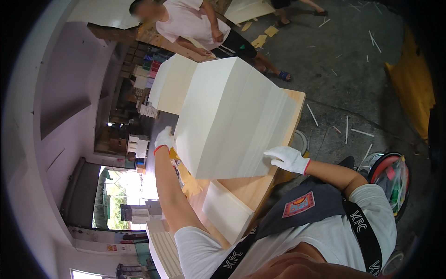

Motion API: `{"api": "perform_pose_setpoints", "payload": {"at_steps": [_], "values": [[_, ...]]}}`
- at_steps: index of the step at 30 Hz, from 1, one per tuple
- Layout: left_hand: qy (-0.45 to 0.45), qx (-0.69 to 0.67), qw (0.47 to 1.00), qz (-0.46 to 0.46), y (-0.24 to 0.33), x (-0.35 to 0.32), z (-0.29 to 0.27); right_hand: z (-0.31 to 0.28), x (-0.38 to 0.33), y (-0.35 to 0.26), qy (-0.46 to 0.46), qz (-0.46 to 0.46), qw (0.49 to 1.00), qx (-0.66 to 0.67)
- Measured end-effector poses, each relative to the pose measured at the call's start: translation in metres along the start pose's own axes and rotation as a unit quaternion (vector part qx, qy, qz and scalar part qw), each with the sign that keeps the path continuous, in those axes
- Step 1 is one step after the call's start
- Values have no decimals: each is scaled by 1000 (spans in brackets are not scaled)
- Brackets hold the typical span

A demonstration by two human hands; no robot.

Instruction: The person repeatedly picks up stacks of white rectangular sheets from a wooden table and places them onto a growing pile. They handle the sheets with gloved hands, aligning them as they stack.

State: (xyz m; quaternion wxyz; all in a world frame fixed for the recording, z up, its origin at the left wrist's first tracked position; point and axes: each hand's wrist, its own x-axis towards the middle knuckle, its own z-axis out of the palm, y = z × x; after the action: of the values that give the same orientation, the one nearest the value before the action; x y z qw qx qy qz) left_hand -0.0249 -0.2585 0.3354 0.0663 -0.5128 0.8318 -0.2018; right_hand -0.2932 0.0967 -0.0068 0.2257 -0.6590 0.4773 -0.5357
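A tall stack of white paper sheets (234, 125) stands on a pale wooden board (265, 186) in front of me. My left hand (164, 138), in a white glove with a red cuff, is at the stack's left edge; its fingers look stretched out, and part of the palm side is hidden. My right hand (289, 159), gloved the same way, lies against the stack's near right side with its fingers extended. A smaller, low stack of white sheets (226, 209) lies on the board close to my body.
Beyond the tall stack stands another cream paper stack (174, 83). A person (195, 28) in a pale shirt is behind it. White paper strips (346, 130) litter the grey floor at right. A red-rimmed tub (390, 186) with plastic inside stands beside my right arm.
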Motion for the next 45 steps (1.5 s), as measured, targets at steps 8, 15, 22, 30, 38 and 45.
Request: {"api": "perform_pose_setpoints", "payload": {"at_steps": [8, 15, 22, 30, 38, 45], "values": [[61, -289, 938, 180, 255, -35, -123, 4, 5, 14, 1, 13, 1000, 1], [56, -213, 957, 189, 275, -32, -117, 5, 3, 15, 17, -3, 1000, 5], [15, -323, 927, 191, 264, -20, -114, 0, 2, 21, 26, 4, 1000, 3], [-12, -321, 931, 175, 262, -19, -116, 1, 2, 25, 12, 13, 1000, 3], [-23, -338, 926, 169, 260, -19, -117, -3, -2, 23, 5, 22, 1000, 0], [25, -267, 946, 180, 266, -24, -115, -2, -4, 23, 11, 11, 1000, 4]]}}
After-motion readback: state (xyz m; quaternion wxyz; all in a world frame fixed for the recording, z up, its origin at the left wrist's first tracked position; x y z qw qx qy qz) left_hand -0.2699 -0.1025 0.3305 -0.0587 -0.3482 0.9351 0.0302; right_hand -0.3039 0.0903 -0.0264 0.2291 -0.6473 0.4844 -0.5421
